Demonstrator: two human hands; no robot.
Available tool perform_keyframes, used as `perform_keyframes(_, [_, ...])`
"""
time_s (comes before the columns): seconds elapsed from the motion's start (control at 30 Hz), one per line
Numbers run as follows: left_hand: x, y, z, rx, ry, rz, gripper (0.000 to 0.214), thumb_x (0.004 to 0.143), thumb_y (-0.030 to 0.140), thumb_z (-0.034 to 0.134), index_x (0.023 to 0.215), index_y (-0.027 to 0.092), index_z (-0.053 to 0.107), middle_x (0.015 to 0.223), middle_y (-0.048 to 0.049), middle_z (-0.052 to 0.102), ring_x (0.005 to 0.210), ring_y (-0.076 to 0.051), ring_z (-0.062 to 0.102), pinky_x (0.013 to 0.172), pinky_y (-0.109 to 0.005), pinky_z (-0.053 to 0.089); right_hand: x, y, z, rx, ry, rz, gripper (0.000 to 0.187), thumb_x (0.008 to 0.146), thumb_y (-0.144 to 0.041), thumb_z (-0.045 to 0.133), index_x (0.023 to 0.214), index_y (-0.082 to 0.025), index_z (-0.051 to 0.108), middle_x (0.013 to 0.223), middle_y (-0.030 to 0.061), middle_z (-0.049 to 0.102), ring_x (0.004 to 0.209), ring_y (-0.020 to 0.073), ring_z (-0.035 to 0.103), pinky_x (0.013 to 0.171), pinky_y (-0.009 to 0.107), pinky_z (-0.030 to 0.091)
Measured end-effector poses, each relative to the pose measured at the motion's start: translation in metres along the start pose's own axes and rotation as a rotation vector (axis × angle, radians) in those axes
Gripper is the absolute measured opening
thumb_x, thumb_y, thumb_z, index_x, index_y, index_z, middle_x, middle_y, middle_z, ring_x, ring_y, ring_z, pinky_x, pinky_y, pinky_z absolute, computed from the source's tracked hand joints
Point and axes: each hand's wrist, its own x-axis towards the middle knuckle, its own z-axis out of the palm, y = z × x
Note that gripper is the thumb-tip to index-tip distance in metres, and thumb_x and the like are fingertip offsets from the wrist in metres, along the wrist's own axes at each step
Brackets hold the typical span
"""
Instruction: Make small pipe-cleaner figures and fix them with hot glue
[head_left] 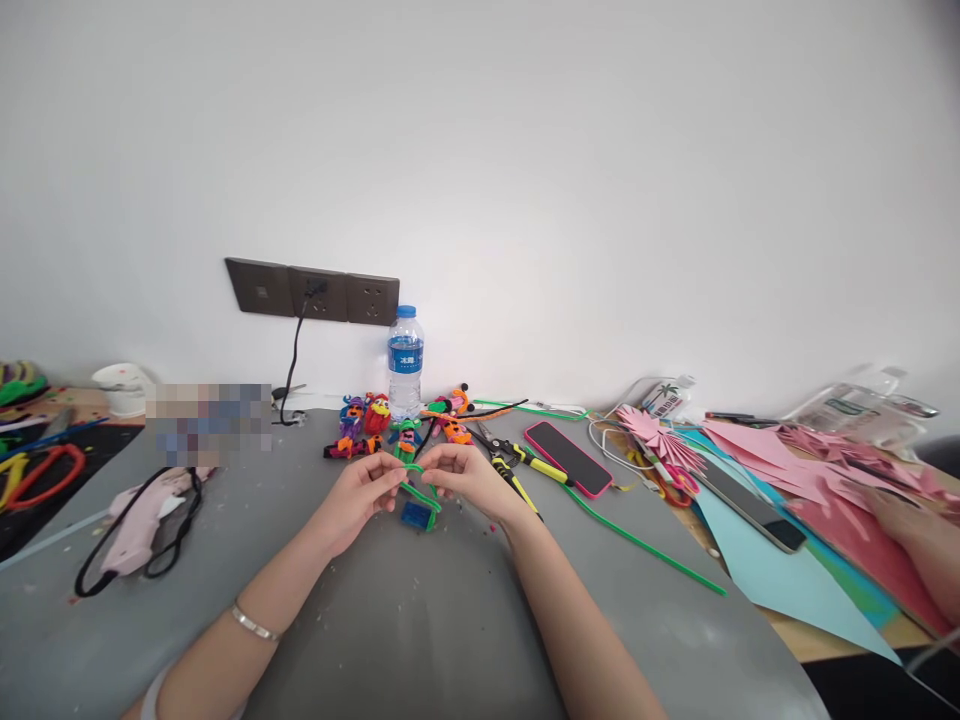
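Observation:
A bent green pipe cleaner [424, 497] is pinched between my two hands above the grey mat. My left hand [369, 492] grips it with thumb and forefinger, and my right hand [463, 478] pinches it a short way to the right. Just below my fingers lies a small dark blue block [417, 515]. Behind my hands stand several colourful pipe-cleaner figures, among them a green one [406, 438] and a red one with a yellow face [377, 412]. Yellow-and-black pliers [517, 462] lie to the right of my right hand.
A water bottle [406, 365] stands against the wall. A pink glue gun [142, 525] with a black cord lies left. On the right are a pink-edged phone [570, 458], a long green pipe cleaner [645, 545], pink paper [757, 460] and another person's hand [900, 530].

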Motion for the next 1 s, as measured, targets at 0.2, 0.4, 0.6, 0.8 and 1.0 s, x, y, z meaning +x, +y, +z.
perform_keyframes(0.2, [0.000, 0.006, 0.000, -0.094, 0.078, 0.037, 0.031, 0.063, 0.037, 0.082, 0.075, 0.016, 0.062, 0.062, 0.0050, 0.049, 0.057, -0.008, 0.044, 0.051, -0.019, 0.039, -0.001, 0.000, -0.002, -0.056, -0.071, 0.049, 0.029, 0.074, -0.043, 0.072, 0.073, -0.015, 0.063, 0.059, -0.0028, 0.056, 0.053, 0.0082, 0.049, 0.049, 0.019, 0.036])
perform_keyframes(0.4, [-0.001, 0.006, 0.000, -0.158, -0.056, -0.067, 0.027, 0.069, 0.034, 0.079, 0.080, 0.018, 0.060, 0.063, 0.0058, 0.050, 0.053, -0.006, 0.042, 0.051, -0.020, 0.038, -0.003, -0.002, -0.005, -0.069, -0.094, 0.030, 0.033, 0.083, -0.046, 0.061, 0.072, -0.017, 0.053, 0.060, -0.0037, 0.054, 0.050, 0.0070, 0.048, 0.048, 0.018, 0.036])
perform_keyframes(0.6, [-0.008, 0.006, 0.000, 0.040, -0.247, -0.175, 0.028, 0.075, 0.041, 0.073, 0.082, 0.018, 0.060, 0.059, 0.0030, 0.057, 0.055, -0.009, 0.048, 0.053, -0.021, 0.034, -0.006, 0.001, 0.002, -0.126, -0.263, -0.018, 0.034, 0.083, -0.050, 0.061, 0.077, -0.017, 0.053, 0.067, -0.0038, 0.051, 0.054, 0.0075, 0.050, 0.053, 0.020, 0.044])
perform_keyframes(0.8, [-0.006, 0.004, 0.000, 0.065, -0.174, -0.168, 0.030, 0.076, 0.044, 0.072, 0.080, 0.017, 0.060, 0.073, -0.0032, 0.069, 0.061, -0.011, 0.054, 0.058, -0.022, 0.037, 0.001, 0.007, 0.005, -0.165, -0.015, -0.199, 0.028, 0.079, -0.043, 0.069, 0.084, -0.016, 0.062, 0.076, 0.0017, 0.062, 0.067, 0.0137, 0.059, 0.066, 0.028, 0.051])
perform_keyframes(1.0, [-0.002, 0.000, -0.003, -0.008, -0.071, -0.083, 0.029, 0.074, 0.042, 0.073, 0.072, 0.018, 0.056, 0.068, -0.0018, 0.069, 0.058, -0.011, 0.053, 0.056, -0.022, 0.036, 0.001, 0.004, 0.006, -0.326, 0.112, -0.345, 0.021, 0.084, -0.039, 0.063, 0.084, -0.019, 0.065, 0.079, 0.0041, 0.066, 0.069, 0.0167, 0.061, 0.066, 0.030, 0.051])
